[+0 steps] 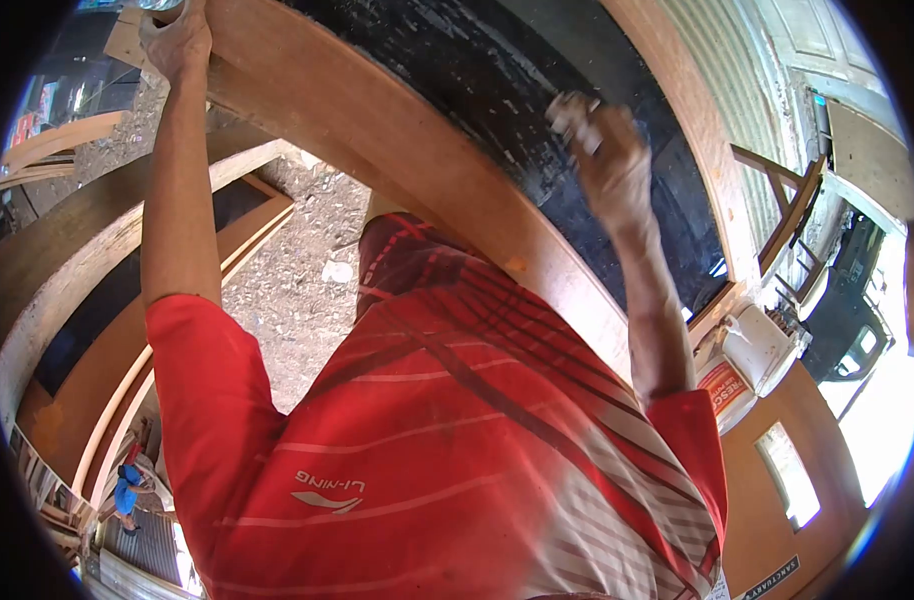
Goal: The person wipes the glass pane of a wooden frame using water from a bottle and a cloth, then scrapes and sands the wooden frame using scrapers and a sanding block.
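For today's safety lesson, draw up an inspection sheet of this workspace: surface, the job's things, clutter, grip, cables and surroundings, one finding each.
Surface: black panel with pale streaks, set in a brown wooden frame.
Job's things: whitish wad, blurred, over the panel; material and contact unclear.
Clutter: white bucket and labelled tub close together; ground littered with pale bits.
Grip: right hand holds the wad; left hand is at the picture's top edge, its hold unclear.
Cables: nothing seen.
Surroundings: corrugated sheeting, a dark vehicle, a brown panel with a rectangular opening, a person in blue in the background.
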Tool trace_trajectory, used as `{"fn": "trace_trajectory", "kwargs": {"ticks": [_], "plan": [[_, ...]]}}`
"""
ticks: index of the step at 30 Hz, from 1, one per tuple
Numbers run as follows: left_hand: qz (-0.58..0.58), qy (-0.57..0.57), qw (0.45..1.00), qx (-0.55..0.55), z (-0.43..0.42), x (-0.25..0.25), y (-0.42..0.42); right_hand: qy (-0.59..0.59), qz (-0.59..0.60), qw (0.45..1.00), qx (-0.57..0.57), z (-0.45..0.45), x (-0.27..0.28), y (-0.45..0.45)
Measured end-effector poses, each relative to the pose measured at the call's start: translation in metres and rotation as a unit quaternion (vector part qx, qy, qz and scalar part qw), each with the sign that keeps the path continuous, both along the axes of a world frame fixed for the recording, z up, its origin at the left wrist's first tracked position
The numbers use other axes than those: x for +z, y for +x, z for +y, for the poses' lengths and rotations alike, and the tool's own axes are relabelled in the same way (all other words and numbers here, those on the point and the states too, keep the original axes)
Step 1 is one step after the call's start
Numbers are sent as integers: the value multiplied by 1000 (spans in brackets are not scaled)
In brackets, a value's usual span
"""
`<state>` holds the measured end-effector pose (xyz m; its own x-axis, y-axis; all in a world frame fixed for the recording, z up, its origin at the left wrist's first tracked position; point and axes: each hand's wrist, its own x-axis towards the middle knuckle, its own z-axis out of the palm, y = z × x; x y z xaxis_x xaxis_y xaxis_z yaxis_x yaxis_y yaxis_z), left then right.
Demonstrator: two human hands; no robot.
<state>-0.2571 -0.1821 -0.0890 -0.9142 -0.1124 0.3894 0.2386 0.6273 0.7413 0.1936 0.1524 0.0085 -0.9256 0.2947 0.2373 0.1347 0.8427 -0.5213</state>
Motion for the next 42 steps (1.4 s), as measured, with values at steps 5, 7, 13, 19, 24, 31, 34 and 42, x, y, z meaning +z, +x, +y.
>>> {"fn": "trace_trajectory", "kwargs": {"ticks": [5,7,13,19,24,31,34,42], "plan": [[16,9,1000,-21,8,8,7,-23,-65,996,59,-23,-7,-10],[-20,34,999,-29,12,15,10,-31,-23,999,-30,-4,-1,-32],[3,59,997,-53,20,22,21,-32,-50,995,81,-33,-22,-31],[-8,52,998,-29,16,22,22,-19,22,1000,2,-41,-5,-58],[-3,52,998,-33,16,18,22,-31,43,998,31,-36,-16,-70],[-7,46,999,-12,18,13,24,-26,53,992,113,-69,-23,-97],[31,39,999,-5,14,8,18,83,67,994,-13,-21,-25,-121],[42,86,995,-30,18,15,21,138,59,988,-26,-9,-32,-76]]}}
